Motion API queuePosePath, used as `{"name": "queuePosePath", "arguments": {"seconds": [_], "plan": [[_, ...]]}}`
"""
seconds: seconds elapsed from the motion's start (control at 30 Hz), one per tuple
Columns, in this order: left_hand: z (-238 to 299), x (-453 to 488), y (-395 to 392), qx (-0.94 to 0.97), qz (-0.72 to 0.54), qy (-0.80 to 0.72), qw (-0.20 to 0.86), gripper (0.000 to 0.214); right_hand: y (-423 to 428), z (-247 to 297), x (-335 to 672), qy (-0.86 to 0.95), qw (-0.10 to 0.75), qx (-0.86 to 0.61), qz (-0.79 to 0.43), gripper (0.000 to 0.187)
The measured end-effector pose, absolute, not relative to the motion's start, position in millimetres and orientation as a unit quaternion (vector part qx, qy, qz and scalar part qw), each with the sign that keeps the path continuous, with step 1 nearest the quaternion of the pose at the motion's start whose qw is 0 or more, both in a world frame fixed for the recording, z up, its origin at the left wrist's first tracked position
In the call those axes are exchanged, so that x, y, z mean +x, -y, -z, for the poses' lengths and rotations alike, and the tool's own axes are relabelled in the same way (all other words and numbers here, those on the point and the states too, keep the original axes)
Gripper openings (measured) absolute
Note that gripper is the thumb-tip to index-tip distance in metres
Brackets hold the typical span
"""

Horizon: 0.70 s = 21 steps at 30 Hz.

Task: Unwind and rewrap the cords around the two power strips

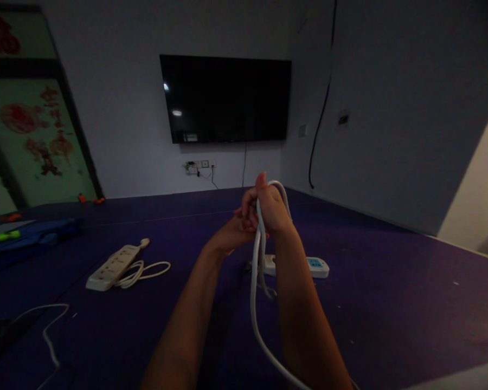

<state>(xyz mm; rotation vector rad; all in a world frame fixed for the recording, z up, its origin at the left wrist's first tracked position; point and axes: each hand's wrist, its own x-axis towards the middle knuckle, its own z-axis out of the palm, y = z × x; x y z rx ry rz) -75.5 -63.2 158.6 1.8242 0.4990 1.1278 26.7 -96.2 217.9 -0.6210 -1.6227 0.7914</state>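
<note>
A white power cord (254,287) hangs in loops over my right hand (273,208), which is closed on it with the thumb pointing up. One length of the cord runs down past my right forearm to the bottom edge. My left hand (236,232) is pressed against the right hand from the left, close to the cord. Most of its fingers are hidden behind the right hand. Beyond my right forearm lies a white power strip (318,266) with a blue label, its middle covered by the forearm.
Another white power strip (113,268) lies to the left with its cord (137,275) loosely coiled. A thin white cable (46,330) curves across the purple floor (382,303) at lower left. Blue cloth (44,232) lies farther back. A television (228,100) hangs on the far wall.
</note>
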Motion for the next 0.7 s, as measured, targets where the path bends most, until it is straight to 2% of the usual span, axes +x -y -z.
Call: {"name": "queuePosePath", "arguments": {"seconds": [0.07, 0.17, 0.23, 0.33, 0.43, 0.63, 0.7], "plan": [[-166, -90, 67, 0.760, -0.403, -0.142, 0.490, 0.048, 92, -220, 33, 0.651, 0.628, -0.274, -0.326, 0.077], [-177, -103, 77, 0.825, -0.309, -0.088, 0.465, 0.100, 82, -221, 43, 0.599, 0.690, -0.258, -0.312, 0.075], [-182, -97, 88, 0.848, -0.321, -0.103, 0.409, 0.110, 76, -222, 48, 0.570, 0.724, -0.237, -0.307, 0.073], [-185, -75, 103, 0.842, -0.398, -0.117, 0.346, 0.102, 76, -223, 52, 0.516, 0.776, -0.218, -0.289, 0.072], [-182, -54, 108, 0.827, -0.426, -0.107, 0.351, 0.088, 82, -225, 57, 0.473, 0.813, -0.205, -0.270, 0.070], [-173, -47, 91, 0.792, -0.457, -0.144, 0.377, 0.027, 76, -222, 75, 0.478, 0.807, -0.224, -0.265, 0.067], [-171, -47, 84, 0.783, -0.483, -0.174, 0.351, 0.023, 70, -218, 78, 0.484, 0.793, -0.252, -0.270, 0.067]]}}
